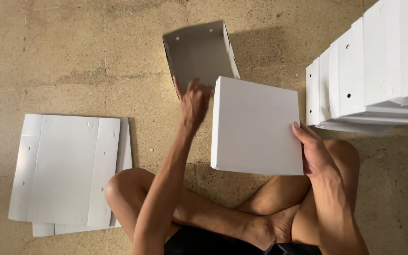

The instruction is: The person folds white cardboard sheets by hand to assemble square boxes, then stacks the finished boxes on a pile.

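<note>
Folded white cardboard box lid [257,126]: held flat above crossed legs [223,208], gripped at right edge by right hand [313,152], fingers closed over rim. Left hand [193,103]: raised beside lid's left edge, fingers loosely open, holding nothing, near open white box base [199,54] tipped on floor just beyond. Stack of assembled white boxes [374,71] at right. Flat unfolded cardboard blanks [67,170] on concrete floor [72,56] at left, well apart.
</note>
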